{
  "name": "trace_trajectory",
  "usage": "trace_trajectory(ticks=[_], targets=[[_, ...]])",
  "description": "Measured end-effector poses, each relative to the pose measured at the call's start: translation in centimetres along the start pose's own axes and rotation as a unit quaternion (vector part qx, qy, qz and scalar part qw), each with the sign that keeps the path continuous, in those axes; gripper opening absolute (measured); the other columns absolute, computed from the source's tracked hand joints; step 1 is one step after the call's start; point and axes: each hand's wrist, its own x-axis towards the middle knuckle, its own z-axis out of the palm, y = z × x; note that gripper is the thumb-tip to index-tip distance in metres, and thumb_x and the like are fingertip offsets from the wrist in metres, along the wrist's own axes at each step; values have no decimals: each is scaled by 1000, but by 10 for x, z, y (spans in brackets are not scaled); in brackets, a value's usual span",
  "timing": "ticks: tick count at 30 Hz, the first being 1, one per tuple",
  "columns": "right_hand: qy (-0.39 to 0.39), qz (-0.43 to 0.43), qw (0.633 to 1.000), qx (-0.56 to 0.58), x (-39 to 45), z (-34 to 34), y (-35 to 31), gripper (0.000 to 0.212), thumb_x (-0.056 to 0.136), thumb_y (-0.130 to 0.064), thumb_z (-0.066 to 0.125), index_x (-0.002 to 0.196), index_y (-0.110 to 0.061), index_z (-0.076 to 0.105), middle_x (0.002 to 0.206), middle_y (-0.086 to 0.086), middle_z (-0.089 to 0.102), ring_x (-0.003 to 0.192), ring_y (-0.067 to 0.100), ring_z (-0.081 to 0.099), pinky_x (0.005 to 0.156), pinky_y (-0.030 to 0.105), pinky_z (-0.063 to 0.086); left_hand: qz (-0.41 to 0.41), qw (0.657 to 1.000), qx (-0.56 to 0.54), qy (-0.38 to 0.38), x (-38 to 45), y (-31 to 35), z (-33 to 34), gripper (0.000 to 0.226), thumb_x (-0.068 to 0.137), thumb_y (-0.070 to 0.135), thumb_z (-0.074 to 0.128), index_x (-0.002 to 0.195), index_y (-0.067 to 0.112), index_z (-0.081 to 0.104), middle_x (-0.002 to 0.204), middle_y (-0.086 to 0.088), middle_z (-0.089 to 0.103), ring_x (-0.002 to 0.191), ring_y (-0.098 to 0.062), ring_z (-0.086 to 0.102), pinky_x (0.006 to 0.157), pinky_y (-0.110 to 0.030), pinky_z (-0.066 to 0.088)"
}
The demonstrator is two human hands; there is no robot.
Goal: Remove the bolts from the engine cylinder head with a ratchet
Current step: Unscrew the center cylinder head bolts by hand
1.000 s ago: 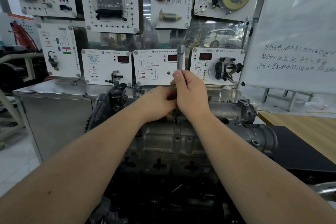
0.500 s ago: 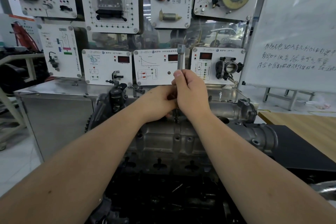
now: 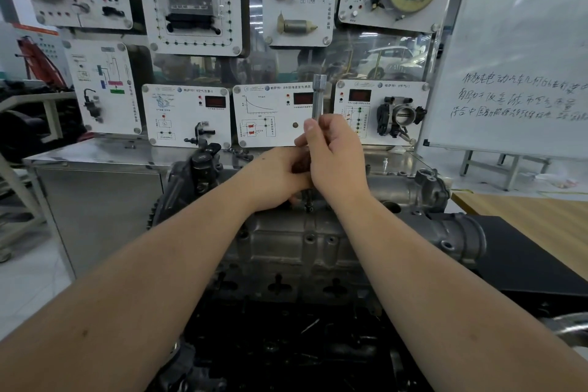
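Your right hand (image 3: 337, 159) is wrapped around a slim metal bar that stands upright, its fingers and thumb curled round the shaft. The bar's socket-like top end (image 3: 319, 95) sticks out above your fist; this looks like the ratchet's extension or handle, though your hand hides which. Your left hand (image 3: 276, 178) sits just beside and touching the right one, on its left and slightly lower, fingers curled in toward the lower part of the tool. What exactly it pinches there is hidden, so I cannot tell whether it holds the tool or only steadies it.

Directly under both hands a dark tip of the tool (image 3: 308, 200) meets the top edge of the engine cylinder head (image 3: 296, 248), presumably at a bolt. The bolt itself is too small and too shadowed to make out. Nearer to you than the hands, the face of the cylinder head shows several bolt holes.

By my reading, you are at the step of working one bolt along the far edge, with the tool seated vertically on it. The next move calls for keeping the bar square to the bolt while you turn, with your left hand holding the lower end down so the tip does not ride off.
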Motion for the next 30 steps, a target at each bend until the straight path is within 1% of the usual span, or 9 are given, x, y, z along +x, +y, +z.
trace_trajectory(ticks=[6,8,11,16,19,21,23,25,30], targets=[[-13,23,999,32,-1,1,-1,27,104,-33,44,84,-35,61,81,-10,70,76,-1,59,72,21,42,-2,1000,12,-11,2,-2,-1,11,94,25,57,100,30,65,83,17,72,65,-11,72,65,-24,52],[-18,13,999,30,-1,0,-1,24,102,-39,50,82,-32,62,74,-9,66,68,-1,57,66,20,41,-2,1000,19,-10,2,-2,-1,12,94,24,58,101,32,64,85,17,72,67,-12,73,69,-32,56],[-9,5,1000,11,-1,0,-1,12,97,-40,62,90,-31,58,73,-12,63,66,-3,57,60,12,41,-2,1000,25,-11,1,-1,0,15,93,22,58,99,35,61,82,13,73,67,-13,73,67,-34,57],[1,10,1000,-10,0,0,2,16,103,-34,51,87,-34,55,80,-17,71,74,-7,61,63,6,41,-9,1000,27,-7,3,-2,1,14,94,22,56,103,30,64,82,11,72,65,-14,73,73,-40,59],[-17,9,999,-26,0,2,2,23,105,-33,44,93,-26,62,84,-16,70,78,-6,59,67,11,39,-3,1000,17,-16,2,0,0,18,92,20,53,100,33,62,78,20,71,65,-15,72,72,-40,58],[-19,8,1000,-1,-1,3,2,25,104,-34,44,95,-24,64,83,-14,70,75,-1,58,71,20,43,5,1000,21,-21,1,1,0,19,91,21,52,97,36,61,82,23,70,66,-15,73,72,-41,59],[-21,1,1000,8,-1,2,1,25,101,-39,48,90,-25,65,77,-16,67,69,-1,55,67,19,43,5,999,31,-19,1,1,-1,18,91,22,52,95,37,60,84,25,70,66,-12,73,71,-38,58],[-20,-11,1000,-11,-3,1,-1,22,99,-41,55,78,-33,60,67,-19,60,63,-2,53,59,10,38,5,999,45,-15,1,0,-1,20,91,20,53,92,40,58,82,27,69,64,-10,73,65,-34,56],[-9,-52,996,-70,-2,1,-3,42,104,-30,50,64,-28,39,64,-10,42,62,5,42,57,17,28,-8,999,29,-16,1,1,0,23,85,22,52,91,43,59,80,21,71,65,-12,73,69,-41,60]])
